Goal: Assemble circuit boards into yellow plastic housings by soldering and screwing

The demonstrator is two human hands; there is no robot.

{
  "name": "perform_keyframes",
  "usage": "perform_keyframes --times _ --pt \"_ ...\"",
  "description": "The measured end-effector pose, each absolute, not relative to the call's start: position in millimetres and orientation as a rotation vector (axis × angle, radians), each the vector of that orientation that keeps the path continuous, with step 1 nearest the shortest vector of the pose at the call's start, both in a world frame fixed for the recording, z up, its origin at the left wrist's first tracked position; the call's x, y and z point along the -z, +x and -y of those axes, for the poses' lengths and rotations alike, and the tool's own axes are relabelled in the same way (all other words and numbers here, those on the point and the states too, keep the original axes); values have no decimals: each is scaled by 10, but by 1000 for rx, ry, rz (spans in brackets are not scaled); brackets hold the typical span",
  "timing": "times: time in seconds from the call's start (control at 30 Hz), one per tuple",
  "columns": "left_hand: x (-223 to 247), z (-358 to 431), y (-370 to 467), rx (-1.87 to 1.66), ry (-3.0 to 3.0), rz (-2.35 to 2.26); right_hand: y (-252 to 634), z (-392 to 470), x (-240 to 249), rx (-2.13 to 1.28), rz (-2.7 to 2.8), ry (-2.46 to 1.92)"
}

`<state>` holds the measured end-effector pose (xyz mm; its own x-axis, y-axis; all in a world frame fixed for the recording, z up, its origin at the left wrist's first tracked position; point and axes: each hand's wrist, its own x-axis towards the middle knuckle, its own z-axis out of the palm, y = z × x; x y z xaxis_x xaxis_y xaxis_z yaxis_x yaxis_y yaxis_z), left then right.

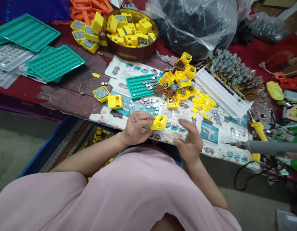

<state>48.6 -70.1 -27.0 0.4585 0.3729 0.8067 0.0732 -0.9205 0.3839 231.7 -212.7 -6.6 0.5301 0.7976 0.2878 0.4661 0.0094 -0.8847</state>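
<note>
Shirt [138, 192] nearest, left grip [138, 127] holds yellow casing [159, 123].

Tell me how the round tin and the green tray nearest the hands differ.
Shape: the tin is round and deep, while the tray is rectangular and shallow.
Colour: the tin's outside is dark brown; the tray is green.
Contents: the tin is heaped with yellow boxes; the tray carries small silver discs, mostly towards one end.
Shared: both hold small parts.

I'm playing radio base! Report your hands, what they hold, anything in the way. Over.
Left hand holding yellow box. Right hand open, apart from it. Nothing seen between them; green tray beyond, grey tool to the right.
</note>
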Motion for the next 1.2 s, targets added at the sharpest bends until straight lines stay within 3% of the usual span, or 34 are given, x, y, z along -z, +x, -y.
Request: perform_keyframes --times 0.1,0.2,0.5,0.77,0.9,1.1,1.2 --pt "264 744 559 -1488 2493 -344 2091 1855 168 -851 1044 -1399" --pt "246 757 582 -1471 2581 -343 2011 1703 144 -979 935 -1394" --pt "264 514 270 -1213 2642 -575 2400 1864 -224 -74 1214 -1560" --pt "345 540 322 -996 2756 -586 2392 1717 327 -31 1720 -2056" --pt "355 525 337 -961 2806 -557 2420 1745 245 -192 1386 -1884" --pt "332 479 364 -887 2755 -516 2455 1712 148 -748 603 -1560" --pt "299 446 478 -894 2854 -429 2484 1673 138 -778 459 -1448"
